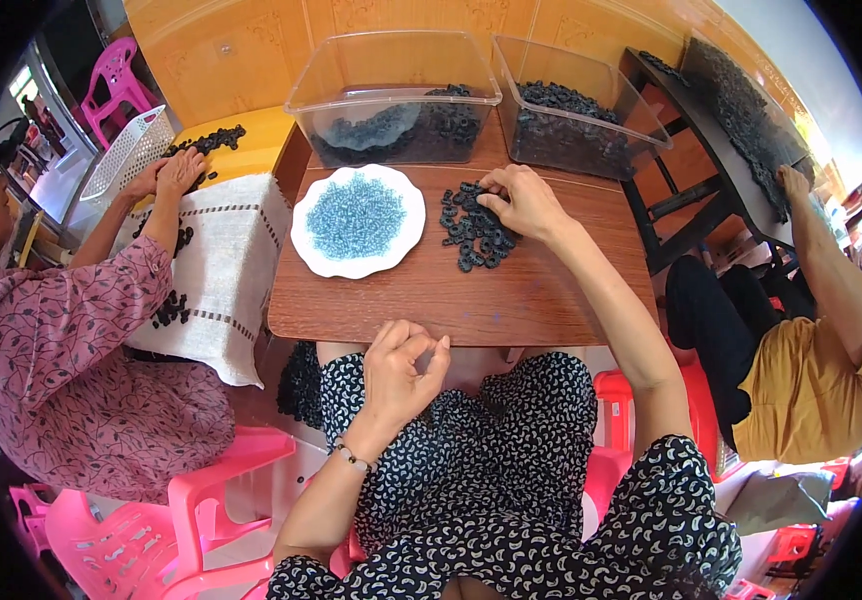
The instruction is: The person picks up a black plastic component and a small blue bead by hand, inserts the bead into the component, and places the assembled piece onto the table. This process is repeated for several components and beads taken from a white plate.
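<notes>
On the brown wooden table a loose pile of small black ring-like parts (471,240) lies right of centre. My right hand (528,203) reaches over the pile's far right side, thumb and fingers pinched on a small black part at its edge. Close to the table's front edge, above my lap, my left hand (401,372) is raised with fingers curled and thumb against them. Whatever it holds, if anything, is too small to make out. Left of the pile stands a white scalloped plate (306,257) filled with tiny clear-blue beads (358,217).
Two clear plastic bins (391,75) (583,75) with black parts stand along the table's back. At the left, a person (71,320) handles black parts at a cloth-covered table (241,230). Another person (811,370) reaches to a dark table (741,205) at right.
</notes>
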Available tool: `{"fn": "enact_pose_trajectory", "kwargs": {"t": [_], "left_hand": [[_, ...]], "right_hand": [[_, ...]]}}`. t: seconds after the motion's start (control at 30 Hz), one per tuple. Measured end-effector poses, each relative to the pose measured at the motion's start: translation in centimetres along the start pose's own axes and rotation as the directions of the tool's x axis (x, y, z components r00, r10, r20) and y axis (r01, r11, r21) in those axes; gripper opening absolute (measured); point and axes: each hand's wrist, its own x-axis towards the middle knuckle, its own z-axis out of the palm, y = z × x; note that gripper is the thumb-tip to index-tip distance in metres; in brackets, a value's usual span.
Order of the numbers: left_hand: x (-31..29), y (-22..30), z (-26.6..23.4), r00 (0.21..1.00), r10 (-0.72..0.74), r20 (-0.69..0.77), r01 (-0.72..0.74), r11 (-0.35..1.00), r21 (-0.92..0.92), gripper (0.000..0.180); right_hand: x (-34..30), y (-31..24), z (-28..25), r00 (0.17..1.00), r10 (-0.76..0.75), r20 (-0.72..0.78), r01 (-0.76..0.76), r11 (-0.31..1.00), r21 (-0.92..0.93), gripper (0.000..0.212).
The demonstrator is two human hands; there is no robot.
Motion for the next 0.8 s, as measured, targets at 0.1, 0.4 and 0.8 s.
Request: {"fn": "enact_pose_trajectory", "kwargs": {"t": [0.1, 0.4, 0.8], "left_hand": [[0.0, -0.1, 0.0, 1.0, 0.004, 0.0, -0.004, 1.0, 0.004, 0.015], [0.1, -0.1, -0.1, 1.0, 0.002, -0.009, -0.002, 1.0, 0.01, 0.015], [0.7, -1.0, -0.5, 0.917, -0.388, 0.087, 0.376, 0.773, -0.511, 0.035]], "right_hand": [[0.3, -0.1, 0.5, 1.0, 0.016, 0.022, -0.015, 0.999, -0.043, 0.026], [-0.5, 0.1, 0.7, 1.0, 0.016, -0.016, -0.015, 0.999, 0.046, 0.023], [-6.7, -8.1, -0.6, 0.919, -0.33, 0.215, 0.117, 0.75, 0.651, 0.019]]}}
